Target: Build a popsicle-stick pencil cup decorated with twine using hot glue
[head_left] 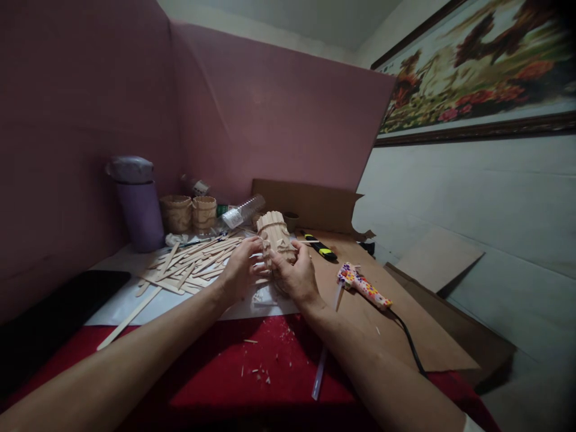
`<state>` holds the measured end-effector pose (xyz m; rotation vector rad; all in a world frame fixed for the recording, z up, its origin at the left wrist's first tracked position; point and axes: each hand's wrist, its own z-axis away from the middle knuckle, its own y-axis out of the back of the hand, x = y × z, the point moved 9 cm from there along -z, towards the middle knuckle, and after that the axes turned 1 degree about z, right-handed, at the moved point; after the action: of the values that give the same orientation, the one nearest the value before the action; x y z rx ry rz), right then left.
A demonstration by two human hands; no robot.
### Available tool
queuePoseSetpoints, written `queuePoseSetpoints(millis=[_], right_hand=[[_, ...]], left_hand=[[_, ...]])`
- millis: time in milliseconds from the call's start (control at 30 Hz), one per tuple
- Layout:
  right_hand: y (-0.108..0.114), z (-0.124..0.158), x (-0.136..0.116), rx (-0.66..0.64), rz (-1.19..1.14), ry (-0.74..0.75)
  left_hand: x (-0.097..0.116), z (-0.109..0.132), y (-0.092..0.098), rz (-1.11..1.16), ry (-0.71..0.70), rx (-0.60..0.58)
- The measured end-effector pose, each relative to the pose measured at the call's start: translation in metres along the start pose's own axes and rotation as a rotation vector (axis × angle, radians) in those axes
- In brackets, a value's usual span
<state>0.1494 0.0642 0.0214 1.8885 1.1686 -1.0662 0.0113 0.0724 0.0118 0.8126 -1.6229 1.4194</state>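
Observation:
A barrel-like holder of upright wooden craft sticks (272, 227), with a band and small wooden pieces on its side, leans slightly in front of me. My right hand (296, 273) grips its lower right side, the thumb across the front. A thin stick (309, 241) juts out by the right fingertips; whether they hold it I cannot tell. On the other side, my left hand (243, 267) has its fingers apart, the tips at the holder's side. Beyond that hand lies a loose pile of craft sticks (198, 264) on white paper (117, 300).
A flower-patterned glue gun (362, 285) with a black cord lies on cardboard (418, 336) at right, near a yellow-black utility knife (320, 247). Behind the sticks are a purple tumbler (140, 210), two wooden cups (204, 216) and a plastic bottle (243, 211). Wood scraps dot the red cloth (216, 360).

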Motion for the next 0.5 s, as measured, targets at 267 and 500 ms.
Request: queuePoseSetpoints(millis=[267, 500], right_hand=[[-0.0080, 0.0014, 0.0038, -0.078, -0.103, -0.018], [-0.0086, 0.0016, -0.0036, -0.090, -0.156, 0.042]], left_hand=[[0.0028, 0.0041, -0.0028, -0.030, -0.016, -0.001], [0.0061, 0.0040, -0.0075, -0.003, -0.060, -0.078]])
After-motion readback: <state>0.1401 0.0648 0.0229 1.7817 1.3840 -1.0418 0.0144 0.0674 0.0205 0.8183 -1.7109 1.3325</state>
